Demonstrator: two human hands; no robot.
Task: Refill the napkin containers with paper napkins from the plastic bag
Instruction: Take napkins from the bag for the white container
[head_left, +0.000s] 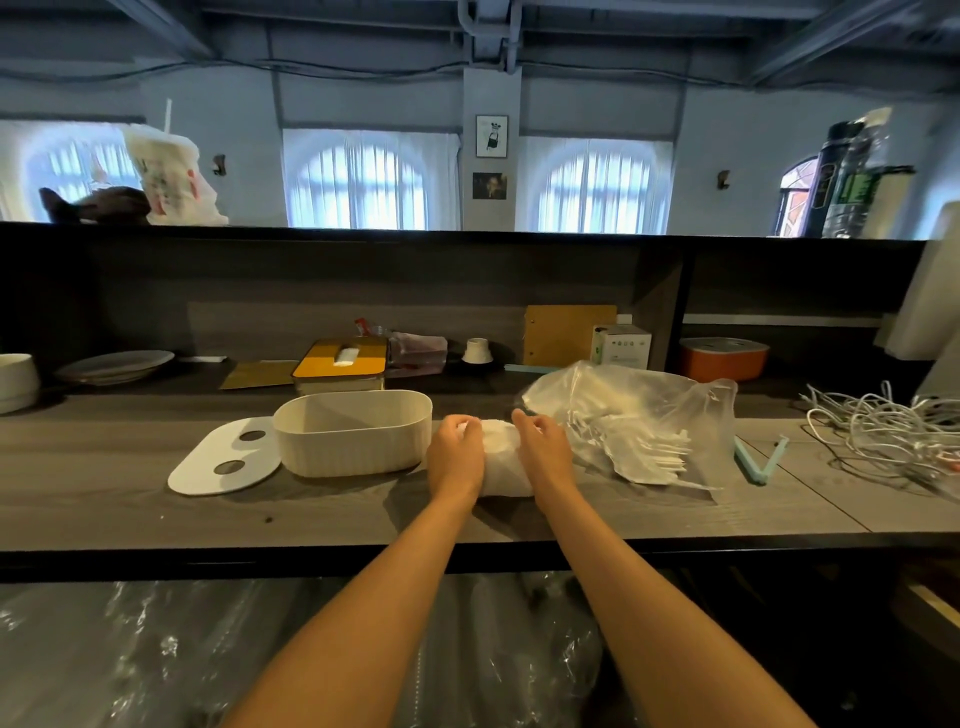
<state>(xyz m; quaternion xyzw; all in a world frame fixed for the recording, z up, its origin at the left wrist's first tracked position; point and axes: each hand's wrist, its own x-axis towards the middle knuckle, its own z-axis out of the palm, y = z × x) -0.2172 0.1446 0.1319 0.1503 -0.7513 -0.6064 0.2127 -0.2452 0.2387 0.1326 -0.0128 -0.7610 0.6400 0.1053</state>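
Both forearms reached forward over the counter (363, 509), and the left hand (457, 457) and right hand (543, 452) curled round a white stack of napkins (501, 462), one grip clasping each side. The stack lay on the counter between the empty white container (353, 431) just to its left and the plastic bag (639, 415) of napkins to its right. The container's lid (208, 467) lay flat beside it.

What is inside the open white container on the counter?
The white container shows only bare inner walls, with no napkins visible. Its near wall hides the bottom. Both the left hand and right hand hold the napkin stack beside it.
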